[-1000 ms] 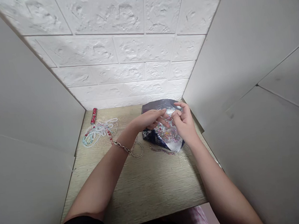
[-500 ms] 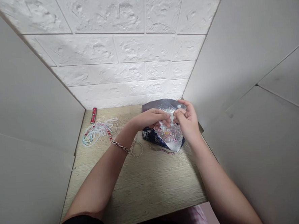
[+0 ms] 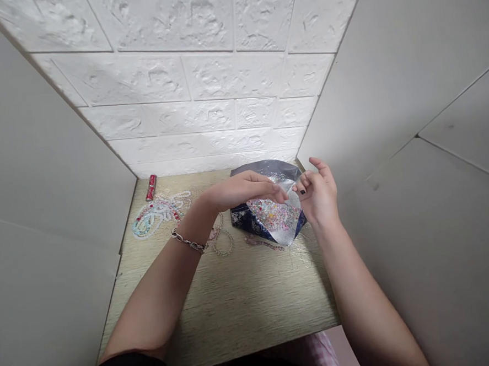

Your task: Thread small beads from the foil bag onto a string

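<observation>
My left hand (image 3: 253,189) hovers over an open silver-lined bag (image 3: 287,234) with a dark blue patterned outside. Its thumb and fingers are pinched together; whatever they hold is too small to make out. Just to the right, my right hand (image 3: 318,195) is also in a pinch, little finger raised. A small dark spot shows by its fingertips, and any thread between the hands is too fine to be sure of. Many small multicoloured beads (image 3: 271,215) lie inside the bag, partly hidden by my left hand.
Bead strands in white, blue and red (image 3: 155,216) lie at the left, beside a red cylinder (image 3: 151,187). A pale bead loop (image 3: 223,243) and a pinkish strand (image 3: 265,243) rest before the bag. Walls enclose the wooden tabletop (image 3: 243,299) on three sides.
My right hand has moved right and its fingers have turned, widening the gap between the hands. My left hand has shifted slightly, with its fingers now flatter over the bag.
</observation>
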The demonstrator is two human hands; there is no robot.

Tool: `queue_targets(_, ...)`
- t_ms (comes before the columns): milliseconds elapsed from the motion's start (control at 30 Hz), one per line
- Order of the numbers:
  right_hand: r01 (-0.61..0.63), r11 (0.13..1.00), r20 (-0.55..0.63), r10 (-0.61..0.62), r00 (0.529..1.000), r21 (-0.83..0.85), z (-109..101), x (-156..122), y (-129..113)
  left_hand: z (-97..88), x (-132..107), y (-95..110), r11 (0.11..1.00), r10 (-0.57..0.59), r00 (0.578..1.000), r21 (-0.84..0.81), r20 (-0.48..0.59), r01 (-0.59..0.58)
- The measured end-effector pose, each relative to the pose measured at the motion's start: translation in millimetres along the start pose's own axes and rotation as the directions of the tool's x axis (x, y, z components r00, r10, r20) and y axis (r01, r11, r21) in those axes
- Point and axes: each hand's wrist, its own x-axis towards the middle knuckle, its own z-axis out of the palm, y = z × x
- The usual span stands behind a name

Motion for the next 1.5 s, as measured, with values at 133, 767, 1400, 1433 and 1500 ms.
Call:
queue_targets(133, -0.013, 0.998, 0.268, 0.031, 0.963, -0.069, -2, -4, -4, 0.0, 2, -4, 0.985, -0.110, 0.994, 0.137, -0.004, 0.109)
queue_targets(767, 0.126, 0.920, 0.346, 0.011, 0.938, -0.371, -5, -4, -3, 17.0, 19, -15, 0.991, 0.026, 0.978, 0.132, -0.207, 0.002)
queue_targets(1400, 0.476, 0.260, 0.512, 0.088, 0.854, -0.840, -5, -9, 10, 5.0, 24, -29, 0.975, -0.063, 0.841, 0.148, -0.537, 0.167)
queue_targets(1433, 0.507, 0.198, 0.535, 0.126, 0.836, -0.839, -6, -9, 14, 4.2, 24, -28, 0.967, -0.046, 0.809, 0.175, -0.586, 0.183)
queue_targets(1500, 0.542, 0.102, 0.550, 0.226, 0.804, -0.834, -4, -11, 22, 2.8, 23, -26, 0.938, 0.015, 0.731, 0.263, -0.683, 0.227)
